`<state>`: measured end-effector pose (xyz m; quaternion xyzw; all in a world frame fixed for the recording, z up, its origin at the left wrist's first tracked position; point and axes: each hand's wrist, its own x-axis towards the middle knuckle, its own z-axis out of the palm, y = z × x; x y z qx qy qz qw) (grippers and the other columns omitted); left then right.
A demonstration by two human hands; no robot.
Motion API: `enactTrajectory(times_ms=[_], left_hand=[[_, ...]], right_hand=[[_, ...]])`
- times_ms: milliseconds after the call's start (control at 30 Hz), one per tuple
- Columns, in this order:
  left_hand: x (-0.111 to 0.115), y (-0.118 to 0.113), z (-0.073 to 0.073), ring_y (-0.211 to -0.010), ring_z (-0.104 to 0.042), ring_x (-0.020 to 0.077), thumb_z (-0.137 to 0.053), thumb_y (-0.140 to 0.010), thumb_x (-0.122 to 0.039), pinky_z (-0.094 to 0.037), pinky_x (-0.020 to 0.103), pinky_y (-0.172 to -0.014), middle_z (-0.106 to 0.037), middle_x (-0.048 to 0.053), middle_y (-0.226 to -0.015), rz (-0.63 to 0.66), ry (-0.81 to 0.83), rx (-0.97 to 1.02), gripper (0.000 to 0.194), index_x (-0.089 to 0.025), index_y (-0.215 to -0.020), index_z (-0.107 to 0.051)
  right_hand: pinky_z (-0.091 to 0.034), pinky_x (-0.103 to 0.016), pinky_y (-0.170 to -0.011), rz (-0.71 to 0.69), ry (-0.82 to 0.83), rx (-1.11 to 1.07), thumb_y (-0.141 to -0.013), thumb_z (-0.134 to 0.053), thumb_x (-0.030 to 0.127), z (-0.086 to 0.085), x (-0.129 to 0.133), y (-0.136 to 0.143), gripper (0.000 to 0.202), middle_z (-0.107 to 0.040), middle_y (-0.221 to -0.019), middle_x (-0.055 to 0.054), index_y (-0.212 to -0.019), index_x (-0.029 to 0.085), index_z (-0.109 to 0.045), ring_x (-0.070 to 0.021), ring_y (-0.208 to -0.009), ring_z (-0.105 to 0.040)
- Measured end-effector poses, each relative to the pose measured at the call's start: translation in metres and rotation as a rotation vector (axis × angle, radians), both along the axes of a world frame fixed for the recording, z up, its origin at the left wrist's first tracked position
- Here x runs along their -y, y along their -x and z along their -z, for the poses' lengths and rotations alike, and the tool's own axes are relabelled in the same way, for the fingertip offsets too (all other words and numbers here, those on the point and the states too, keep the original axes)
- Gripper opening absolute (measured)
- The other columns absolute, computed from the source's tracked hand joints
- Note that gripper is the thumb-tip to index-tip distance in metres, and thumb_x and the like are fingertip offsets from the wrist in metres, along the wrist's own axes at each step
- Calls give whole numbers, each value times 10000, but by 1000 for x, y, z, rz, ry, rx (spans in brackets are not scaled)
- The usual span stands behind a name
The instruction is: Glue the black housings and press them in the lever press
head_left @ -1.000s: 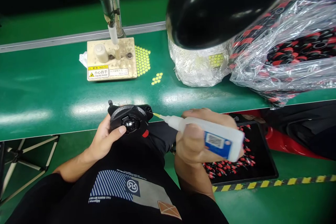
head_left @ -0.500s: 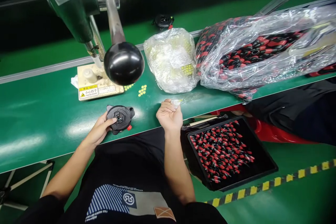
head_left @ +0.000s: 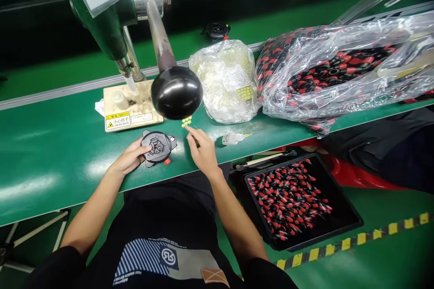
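Note:
My left hand [head_left: 131, 156] grips the left side of a round black part [head_left: 156, 146] with a red tab, its thumb lying over the part's face. My right hand [head_left: 202, 150] is beside several small yellow pieces [head_left: 186, 121] on the green bench, index finger extended to their lower edge and the other fingers bent. Nothing shows in its grasp. To its right a small white bottle [head_left: 232, 138] with a thin needle tip lies on the bench.
A hand press with a black ball knob [head_left: 176, 92] rises above a cream base plate [head_left: 134, 104]. Behind are a plastic bag of yellow pieces [head_left: 225, 81] and a large bag of red-black parts [head_left: 325, 72]. A black tray [head_left: 342, 207] stands lower right, near another person's dark clothing.
My right hand has let go of the bottle, which now lies on the bench, and has moved left to the yellow pieces. My left hand still holds the black part.

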<state>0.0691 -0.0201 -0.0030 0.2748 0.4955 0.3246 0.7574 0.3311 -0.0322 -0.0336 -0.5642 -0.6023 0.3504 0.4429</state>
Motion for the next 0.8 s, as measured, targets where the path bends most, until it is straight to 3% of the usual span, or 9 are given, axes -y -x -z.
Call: enactTrajectory(times_ms=[100,200,400,633,800], left_hand=[[3,1,1,-1176,-744,307,-974,-715,-405,-636,331,-936,-782,125,-1282,3,-9,-20,688,-169,-1308,-714],[5,2,3,-1169,-746,315,-969,-722,-419,-631,350,-945,-779,134,-1285,2,-21,-19,699,-165,-1319,-709],[5,0,2,-1223,-722,350,-993,-661,-455,-609,392,-1010,-781,133,-1285,10,-26,-35,759,-169,-1308,-718],[6,-3,-2,-1227,-704,350,-986,-657,-503,-573,415,-1056,-778,127,-1286,63,-76,-79,770,-165,-1296,-723],[7,-1,0,-1248,-687,354,-961,-697,-503,-535,448,-1119,-769,127,-1298,81,-126,-78,754,-159,-1320,-713]], right_hand=[[-501,-342,-775,-71,-48,448,-1093,-413,267,5,-28,3,428,-700,-1076,-123,-1402,183,-697,-227,-899,-658],[-476,-330,-714,-96,-41,584,-1095,-408,247,8,-34,2,400,-705,-1093,-131,-1334,177,-722,-230,-877,-666],[-494,-327,-778,-147,-42,456,-1068,-476,238,5,-10,-10,271,-682,-1007,-86,-1145,195,-732,-205,-836,-648],[-482,-350,-773,-95,67,349,-992,-560,250,3,-11,-17,277,-654,-899,-53,-1226,179,-689,-205,-760,-597],[-451,-335,-723,-66,83,294,-952,-584,254,-5,-9,-13,121,-628,-884,-46,-973,202,-691,-176,-728,-564]])
